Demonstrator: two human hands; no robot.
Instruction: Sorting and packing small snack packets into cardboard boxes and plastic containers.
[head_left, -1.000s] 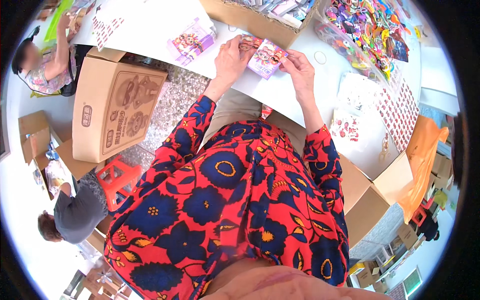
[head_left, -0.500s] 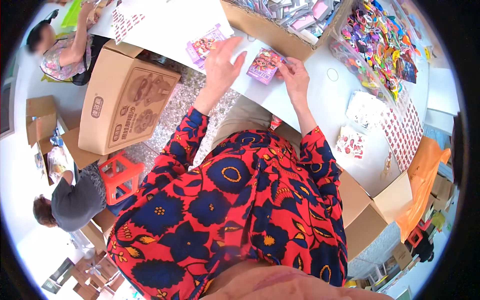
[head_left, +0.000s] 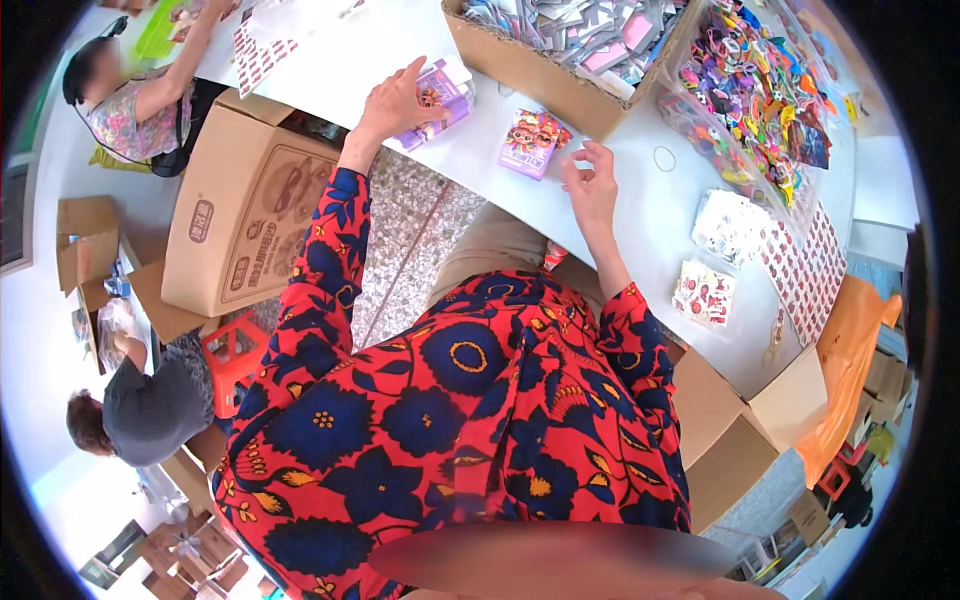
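My left hand (head_left: 392,104) is closed around a small purple carton (head_left: 454,92) at the table's near edge. The carton has a picture of red cartoon figures on its front, and its far end shows white flaps. To the right of it, a second purple packet (head_left: 527,143) with similar red figures lies on the white table (head_left: 625,195). Just right of that packet hovers my right hand (head_left: 593,182), its fingers loosely bent and apart, with nothing in them.
Ahead stands a cardboard box (head_left: 560,82) of flat packets. A clear bin (head_left: 715,140) of colourful small items is at the far right. Sticker stacks (head_left: 704,292) and a printed sheet (head_left: 812,268) lie on the right. A large carton (head_left: 235,215) and two people are on the left.
My left hand has come down onto the left carton, which has shifted right and now looks opened out. My right hand has let go of the other packet and drawn slightly away.
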